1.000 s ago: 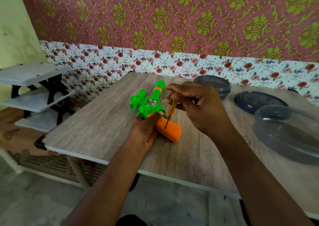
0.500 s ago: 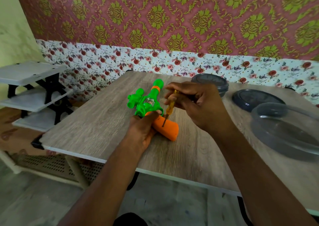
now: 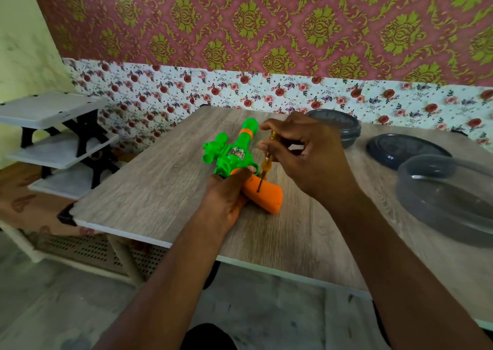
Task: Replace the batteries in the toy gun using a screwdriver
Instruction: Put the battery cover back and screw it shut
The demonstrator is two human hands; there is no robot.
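Note:
A green toy gun (image 3: 234, 152) with an orange grip (image 3: 266, 196) lies on its side on the wooden table (image 3: 160, 189), barrel pointing away from me. My left hand (image 3: 226, 197) presses down on it where the green body meets the orange grip. My right hand (image 3: 304, 157) pinches a small yellow-handled screwdriver (image 3: 266, 160) held nearly upright. Its metal tip touches the upper part of the orange grip. No batteries are visible.
A dark round lidded container (image 3: 338, 125) stands at the table's back. A dark lid (image 3: 402, 149) and a clear round container (image 3: 448, 197) lie on the right. A white tiered rack (image 3: 56, 136) stands on the floor to the left, beyond the table's edge.
My right fingers have shifted on the screwdriver handle, which stands a little more upright now. The tip stays on the orange grip. My left hand and the gun have not moved.

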